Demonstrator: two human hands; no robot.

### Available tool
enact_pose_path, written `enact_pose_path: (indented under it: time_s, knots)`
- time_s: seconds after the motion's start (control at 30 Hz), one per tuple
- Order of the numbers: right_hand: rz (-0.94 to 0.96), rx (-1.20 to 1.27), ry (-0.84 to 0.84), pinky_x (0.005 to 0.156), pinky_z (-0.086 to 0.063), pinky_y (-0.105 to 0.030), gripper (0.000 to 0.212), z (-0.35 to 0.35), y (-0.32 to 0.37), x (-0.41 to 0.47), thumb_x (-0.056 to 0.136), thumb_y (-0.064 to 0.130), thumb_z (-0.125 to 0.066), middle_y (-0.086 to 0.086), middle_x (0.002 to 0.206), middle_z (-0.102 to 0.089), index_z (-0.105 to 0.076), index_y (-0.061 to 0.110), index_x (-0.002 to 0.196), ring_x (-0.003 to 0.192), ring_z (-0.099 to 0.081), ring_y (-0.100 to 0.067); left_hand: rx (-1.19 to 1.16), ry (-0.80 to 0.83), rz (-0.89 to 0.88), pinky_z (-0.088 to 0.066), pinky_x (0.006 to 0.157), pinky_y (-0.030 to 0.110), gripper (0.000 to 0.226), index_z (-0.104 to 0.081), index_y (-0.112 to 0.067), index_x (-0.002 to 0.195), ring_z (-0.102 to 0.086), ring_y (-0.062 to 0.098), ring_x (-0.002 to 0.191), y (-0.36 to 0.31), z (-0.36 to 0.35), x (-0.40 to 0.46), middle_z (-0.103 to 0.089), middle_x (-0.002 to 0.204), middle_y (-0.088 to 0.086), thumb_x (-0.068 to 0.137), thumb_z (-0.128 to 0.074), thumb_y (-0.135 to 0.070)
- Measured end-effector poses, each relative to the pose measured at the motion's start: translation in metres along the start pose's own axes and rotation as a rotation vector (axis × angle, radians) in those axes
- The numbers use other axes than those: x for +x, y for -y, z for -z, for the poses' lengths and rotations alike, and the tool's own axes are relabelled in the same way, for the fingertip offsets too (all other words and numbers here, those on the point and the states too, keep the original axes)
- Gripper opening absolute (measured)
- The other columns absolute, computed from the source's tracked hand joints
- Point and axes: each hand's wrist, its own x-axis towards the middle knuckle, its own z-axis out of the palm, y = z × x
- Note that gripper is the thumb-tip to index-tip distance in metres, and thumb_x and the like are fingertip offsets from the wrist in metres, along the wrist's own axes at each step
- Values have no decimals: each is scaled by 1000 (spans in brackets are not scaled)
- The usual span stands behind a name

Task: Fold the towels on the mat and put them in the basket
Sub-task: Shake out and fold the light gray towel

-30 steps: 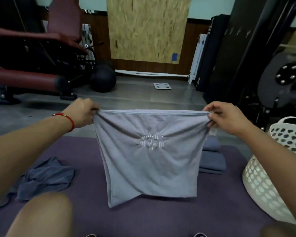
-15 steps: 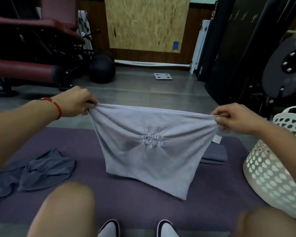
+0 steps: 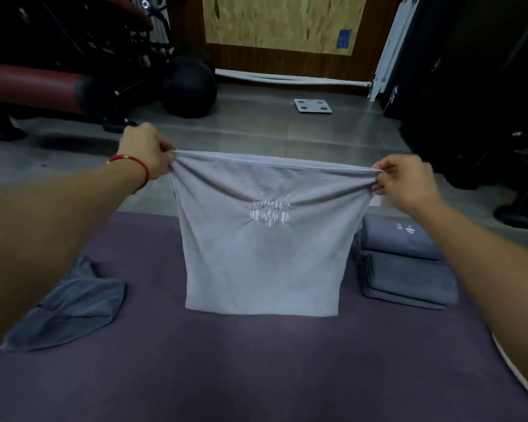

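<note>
A light grey towel (image 3: 262,254) with a white logo hangs stretched between my hands. My left hand (image 3: 145,152) pinches its upper left corner and my right hand (image 3: 404,181) pinches its upper right corner. The towel's bottom edge touches the purple mat (image 3: 226,367). Two folded dark grey towels (image 3: 406,269) are stacked on the mat at the right. A crumpled dark grey towel (image 3: 70,303) lies on the mat at the left. Only a sliver of the white basket's rim (image 3: 514,373) shows at the right edge, behind my right forearm.
Grey floor lies beyond the mat, with a white scale (image 3: 313,105) on it. A black ball (image 3: 189,85) and a red padded gym machine (image 3: 37,86) stand at the back left. Black equipment (image 3: 470,102) fills the back right.
The towel has swung forward and down, so its lower edge now lies level on the mat. My view has tilted and my knees and feet are out of sight; the basket is almost hidden.
</note>
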Motion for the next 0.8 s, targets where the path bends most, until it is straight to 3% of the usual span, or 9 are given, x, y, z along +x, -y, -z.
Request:
enact_pose_path:
  time_s: [0.07, 0.2, 0.33, 0.4, 0.47, 0.57, 0.67, 0.8]
  knots:
    - [32, 24, -54, 82, -61, -47, 29, -6, 2, 22, 92, -8, -53, -9, 81, -70, -67, 17, 89, 77, -73, -30, -40, -93, -29, -54, 95, 40, 18, -74, -1, 104, -70, 31, 91, 1, -7, 17, -74, 96, 19, 89, -65, -3]
    - [118, 53, -130, 84, -61, -41, 24, -6, 3, 34, 94, -2, -56, -8, 96, -72, -70, 16, 99, 83, -74, -23, -25, -249, -175, -48, 96, 26, 22, -74, -3, 109, -68, 27, 99, 1, -7, 26, -73, 102, 16, 91, -61, -4]
    - [139, 29, -130, 87, -60, -39, 21, -16, -22, 5, 87, 11, -59, -4, 92, -75, -71, 23, 99, 83, -74, -15, 24, -273, -344, -52, 93, 36, 22, -74, -4, 108, -68, 32, 96, 17, -19, -5, -73, 101, 18, 89, -62, -5]
    - [116, -3, -104, 85, -56, -22, 19, -30, -43, -20, 86, 13, -63, -3, 90, -75, -72, 24, 98, 78, -70, 1, 39, -259, -374, -52, 86, 40, 22, -74, -3, 106, -67, 37, 93, 33, -39, -31, -73, 99, 20, 89, -61, -5]
    - [80, -30, -65, 76, -50, -12, 19, -50, -70, -50, 87, 8, -66, -6, 91, -75, -73, 23, 97, 73, -65, 9, 64, -229, -351, -51, 80, 42, 24, -75, -4, 103, -68, 39, 91, 56, -68, -64, -73, 98, 20, 87, -58, -8]
    - [-11, -41, 42, 82, -57, -30, 24, -84, -114, -103, 84, 4, -67, -1, 89, -76, -74, 25, 94, 82, -72, -12, 74, -141, -292, -53, 72, 41, 27, -77, -7, 97, -70, 38, 82, 94, -121, -122, -73, 91, 17, 82, -54, -8]
    - [-97, -195, 232, 70, -48, -27, 25, -117, -158, -162, 83, 1, -68, -3, 85, -75, -76, 22, 96, 82, -71, -24, 135, 91, -243, -58, 67, 44, 46, -77, -11, 99, -70, 38, 79, 141, -181, -190, -73, 92, 14, 68, -48, 5]
    - [-157, -251, 428, 78, -53, -27, 33, -149, -206, -225, 84, -2, -66, 3, 91, -76, -76, 27, 97, 80, -71, -16, 122, 346, -148, -55, 69, 33, 56, -77, -18, 103, -72, 31, 86, 183, -233, -260, -73, 103, 4, 62, -62, 17]
